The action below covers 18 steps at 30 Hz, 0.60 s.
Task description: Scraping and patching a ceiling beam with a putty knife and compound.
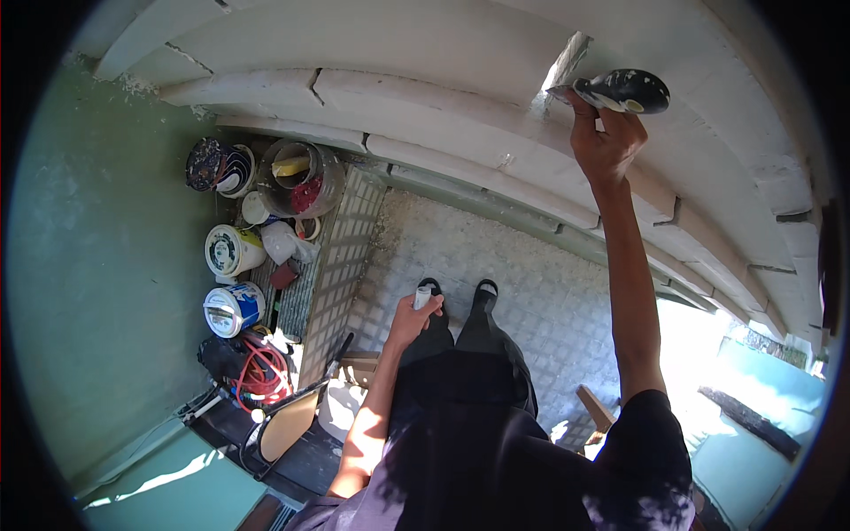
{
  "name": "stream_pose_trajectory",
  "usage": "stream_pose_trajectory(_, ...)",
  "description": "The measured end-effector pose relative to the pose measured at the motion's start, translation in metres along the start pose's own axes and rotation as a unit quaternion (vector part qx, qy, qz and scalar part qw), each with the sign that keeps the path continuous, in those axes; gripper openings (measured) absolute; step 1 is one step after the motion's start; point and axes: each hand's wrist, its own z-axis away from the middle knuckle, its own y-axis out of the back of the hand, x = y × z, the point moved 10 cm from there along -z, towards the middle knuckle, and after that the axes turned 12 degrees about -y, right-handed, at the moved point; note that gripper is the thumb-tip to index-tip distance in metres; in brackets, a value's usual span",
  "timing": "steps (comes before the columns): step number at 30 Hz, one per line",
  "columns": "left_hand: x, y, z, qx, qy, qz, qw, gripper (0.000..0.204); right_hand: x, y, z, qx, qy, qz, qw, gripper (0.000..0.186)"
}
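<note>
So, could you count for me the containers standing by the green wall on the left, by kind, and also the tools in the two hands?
Large open buckets: 2, a paint-spattered one and a grey one
Lidded white tubs: 2, and
Tools in hands: 2, a black-handled tool in the right hand, a small white tube-like thing in the left hand
Total: 6

right hand: holds paint-spattered tool against white wall | left hand: grips small white tube
</note>
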Motion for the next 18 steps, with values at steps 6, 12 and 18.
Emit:
stream_pose_trajectory(6, 0.01, 0.001, 0.009, 0.005, -0.024, 0.007, 1.0, 0.024, 0.0, -0.002, 0.005, -0.023, -0.021, -0.031, 0.999, 0.01)
stream_pose_trajectory(12, 0.002, 0.007, 0.021, 0.009, -0.036, -0.009, 0.999, 0.024, 0.003, -0.008, 0.001, -0.074, -0.052, -0.064, 0.994, 0.009)
stream_pose_trajectory(18, -0.003, 0.009, 0.027, 0.009, -0.026, -0.017, 0.999, 0.025, 0.002, 0.006, -0.011, -0.009, -0.048, -0.083, 0.995, 0.012)
